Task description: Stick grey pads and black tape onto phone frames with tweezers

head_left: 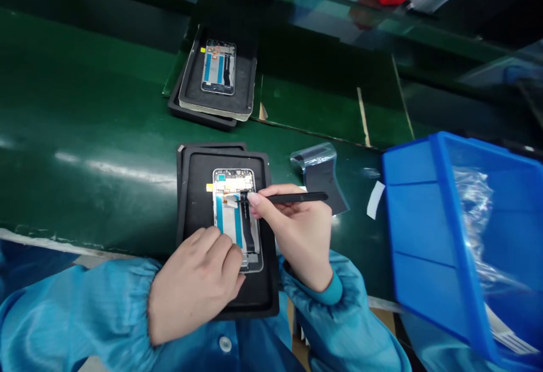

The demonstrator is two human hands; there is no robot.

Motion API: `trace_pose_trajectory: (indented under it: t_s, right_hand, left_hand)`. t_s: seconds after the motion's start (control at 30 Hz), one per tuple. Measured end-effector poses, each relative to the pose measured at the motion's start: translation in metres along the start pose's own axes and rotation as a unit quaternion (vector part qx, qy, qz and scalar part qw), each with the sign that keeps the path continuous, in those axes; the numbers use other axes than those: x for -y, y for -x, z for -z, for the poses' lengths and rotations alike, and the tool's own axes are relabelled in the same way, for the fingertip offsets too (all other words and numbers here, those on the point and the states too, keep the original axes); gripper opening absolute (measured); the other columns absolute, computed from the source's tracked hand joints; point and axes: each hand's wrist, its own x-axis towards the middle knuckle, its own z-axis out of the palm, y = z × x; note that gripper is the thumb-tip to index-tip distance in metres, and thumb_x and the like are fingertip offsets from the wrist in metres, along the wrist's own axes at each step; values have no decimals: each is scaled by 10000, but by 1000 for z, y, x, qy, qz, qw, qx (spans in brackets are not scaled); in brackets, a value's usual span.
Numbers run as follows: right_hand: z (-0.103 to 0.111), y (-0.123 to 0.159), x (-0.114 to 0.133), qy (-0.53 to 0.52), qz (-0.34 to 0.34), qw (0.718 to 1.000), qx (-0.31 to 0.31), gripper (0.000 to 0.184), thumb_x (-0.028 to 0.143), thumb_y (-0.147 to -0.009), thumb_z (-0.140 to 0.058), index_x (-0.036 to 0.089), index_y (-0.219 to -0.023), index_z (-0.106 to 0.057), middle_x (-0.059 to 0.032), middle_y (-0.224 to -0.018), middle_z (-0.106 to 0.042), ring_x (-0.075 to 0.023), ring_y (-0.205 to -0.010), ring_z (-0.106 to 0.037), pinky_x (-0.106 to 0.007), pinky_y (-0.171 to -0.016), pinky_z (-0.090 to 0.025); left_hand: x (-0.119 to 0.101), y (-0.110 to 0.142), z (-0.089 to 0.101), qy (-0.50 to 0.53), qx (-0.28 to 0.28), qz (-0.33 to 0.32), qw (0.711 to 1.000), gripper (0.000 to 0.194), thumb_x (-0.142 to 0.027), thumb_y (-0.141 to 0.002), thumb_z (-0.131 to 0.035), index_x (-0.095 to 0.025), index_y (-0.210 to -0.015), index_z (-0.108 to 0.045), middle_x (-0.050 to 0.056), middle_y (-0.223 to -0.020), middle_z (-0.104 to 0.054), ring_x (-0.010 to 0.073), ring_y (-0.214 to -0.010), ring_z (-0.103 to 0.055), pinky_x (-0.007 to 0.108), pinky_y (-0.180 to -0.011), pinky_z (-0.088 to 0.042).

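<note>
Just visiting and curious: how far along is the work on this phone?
Seemingly done: a second phone frame sits on the farther mat. In hand: the left hand steadies the nearer phone frame while the right hand holds a black pen-like tool to it. Left: its blue strips and black ribbon lie exposed.

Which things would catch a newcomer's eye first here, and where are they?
The bright blue plastic bin at the right edge stands out first, with crumpled clear film inside. In the centre, on a black tray, the right hand holds a slim black pen-like tool to an open smartphone frame while the left hand presses it. A second frame lies on a black tray farther up the dark green belt.
</note>
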Motion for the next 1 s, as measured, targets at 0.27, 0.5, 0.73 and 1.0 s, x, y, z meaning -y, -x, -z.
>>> trace_pose_trajectory:
  t_s: [0.27,0.5,0.73,1.0]
  right_hand:
    - [-4,0,8,31,-21,999,3,153,283,-732,-859,190,-745,-739,-7,-653,-754,-148,-522,-716,-202,-476,-597]
    - [-6,-1,9,42,-6,999,-4,126,242,-734,-854,195,-726,-737,0,-668,-763,-138,-504,-713,-193,-478,-611]
    - [-7,1,9,46,-1,999,-12,124,240,-734,-854,197,-725,-738,5,-664,-760,-142,-503,-714,-194,-460,-606]
    - [-8,2,8,65,21,997,-19,110,208,-733,-850,203,-726,-741,12,-687,-767,-133,-524,-721,-178,-476,-608]
  left_hand:
    - [37,2,3,44,-130,95,986,189,-234,-903,-642,-108,-1043,-647,83,-890,-647,220,-813,-559,375,-711,-493]
    - [44,3,-3,56,-151,124,979,180,-190,-881,-665,-118,-1046,-651,80,-909,-647,207,-828,-564,362,-743,-490]
    - [43,4,-2,49,-149,122,980,173,-182,-880,-661,-113,-1038,-654,87,-915,-651,213,-837,-568,368,-752,-499]
    - [43,4,-2,37,-147,115,982,171,-182,-879,-658,-108,-1034,-657,90,-921,-647,216,-827,-557,380,-746,-494]
